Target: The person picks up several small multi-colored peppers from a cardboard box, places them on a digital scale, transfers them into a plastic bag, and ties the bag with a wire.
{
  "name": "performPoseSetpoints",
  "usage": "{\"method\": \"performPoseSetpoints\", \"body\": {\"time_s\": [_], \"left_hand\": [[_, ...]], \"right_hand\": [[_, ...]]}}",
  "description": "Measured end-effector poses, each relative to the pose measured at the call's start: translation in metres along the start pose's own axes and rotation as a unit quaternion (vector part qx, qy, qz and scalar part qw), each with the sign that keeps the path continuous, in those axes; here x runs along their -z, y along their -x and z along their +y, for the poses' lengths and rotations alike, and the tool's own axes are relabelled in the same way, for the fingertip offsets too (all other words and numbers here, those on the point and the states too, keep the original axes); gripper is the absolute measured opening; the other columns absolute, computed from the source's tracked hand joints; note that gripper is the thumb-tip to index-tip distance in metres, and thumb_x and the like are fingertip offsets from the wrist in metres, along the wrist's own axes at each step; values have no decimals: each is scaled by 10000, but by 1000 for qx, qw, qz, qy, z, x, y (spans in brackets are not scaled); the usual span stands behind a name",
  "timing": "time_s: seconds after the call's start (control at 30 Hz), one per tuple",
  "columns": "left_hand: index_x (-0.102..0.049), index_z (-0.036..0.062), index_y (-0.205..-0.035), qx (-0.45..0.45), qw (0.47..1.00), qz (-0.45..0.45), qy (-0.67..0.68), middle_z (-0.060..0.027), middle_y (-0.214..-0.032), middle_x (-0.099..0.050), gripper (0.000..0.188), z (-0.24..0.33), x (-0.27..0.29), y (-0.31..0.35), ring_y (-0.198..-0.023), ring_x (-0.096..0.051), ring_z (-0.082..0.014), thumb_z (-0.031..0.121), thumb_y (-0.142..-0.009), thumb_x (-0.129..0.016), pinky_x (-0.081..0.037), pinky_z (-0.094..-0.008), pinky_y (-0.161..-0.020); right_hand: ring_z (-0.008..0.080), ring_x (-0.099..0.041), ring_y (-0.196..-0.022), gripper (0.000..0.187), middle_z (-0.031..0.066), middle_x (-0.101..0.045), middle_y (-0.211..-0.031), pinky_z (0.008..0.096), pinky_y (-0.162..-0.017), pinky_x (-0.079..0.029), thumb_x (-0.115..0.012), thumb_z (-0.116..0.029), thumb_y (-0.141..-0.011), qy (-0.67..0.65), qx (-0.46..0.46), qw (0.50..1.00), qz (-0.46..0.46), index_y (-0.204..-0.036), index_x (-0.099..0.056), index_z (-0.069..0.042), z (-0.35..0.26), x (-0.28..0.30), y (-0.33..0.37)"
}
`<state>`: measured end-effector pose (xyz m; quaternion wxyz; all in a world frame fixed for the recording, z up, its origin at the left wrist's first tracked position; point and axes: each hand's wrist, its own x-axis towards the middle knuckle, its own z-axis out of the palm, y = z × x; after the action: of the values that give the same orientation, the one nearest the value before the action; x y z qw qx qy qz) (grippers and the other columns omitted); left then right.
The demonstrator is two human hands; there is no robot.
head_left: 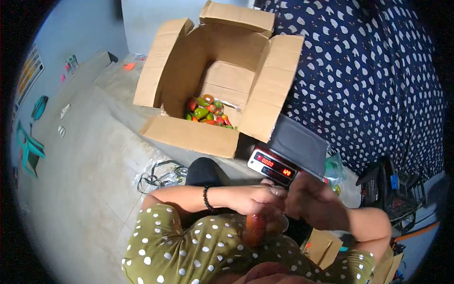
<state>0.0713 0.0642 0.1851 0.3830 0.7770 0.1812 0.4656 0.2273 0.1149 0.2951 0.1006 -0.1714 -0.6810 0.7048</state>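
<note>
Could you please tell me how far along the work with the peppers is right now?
Done: nothing shows as finished; the scale platform is bare. In hand: the left hand and right hand meet over a clear bag with a reddish pepper below them. Left: a pile of peppers remains in the cardboard box.

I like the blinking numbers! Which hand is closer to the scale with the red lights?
Right. The right hand sits just below the scale, nearly touching its front. The left hand is a bit lower left, beside the reddish fruit.
</note>
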Motion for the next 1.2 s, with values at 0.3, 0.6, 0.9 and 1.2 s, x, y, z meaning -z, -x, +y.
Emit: {"method": "performPoseSetpoints", "body": {"time_s": [0.3,0.6,0.9,1.2], "left_hand": [[-351,55,-563,37,989,-67,-125,-87,-651,-356,228,69,65,32,-652,-407,-271,133,-716,-502,-237,-379,-716],[-562,55,-685,137,948,195,-212,-23,-644,-526,248,115,152,47,-594,-480,-112,238,-844,-507,-372,-255,-565],[-627,42,-885,458,673,239,-529,-133,-924,-597,287,-70,347,39,-868,-570,-292,305,-776,-583,-450,-366,-748],[-631,108,-956,675,584,-192,-408,-94,-968,-616,507,-187,343,93,-882,-572,-188,456,-591,-687,-449,-321,-766]], "right_hand": [[163,-538,-565,76,51,-553,-694,271,-506,-431,-560,-69,-804,278,128,938,-163,-854,-503,-77,-66,-25,-29],[191,-536,-738,287,110,-541,-843,280,-702,-437,-407,-279,-891,92,176,964,-178,-1025,-458,-32,-115,-3,-155],[177,-483,-906,378,95,-483,-982,268,-785,-390,-555,-254,-768,294,309,901,75,-1038,-443,-14,-84,51,-144],[143,-467,-892,322,32,-474,-943,282,-802,-371,-593,-69,-711,296,-82,931,194,-1005,-460,-56,88,136,-37]]}}
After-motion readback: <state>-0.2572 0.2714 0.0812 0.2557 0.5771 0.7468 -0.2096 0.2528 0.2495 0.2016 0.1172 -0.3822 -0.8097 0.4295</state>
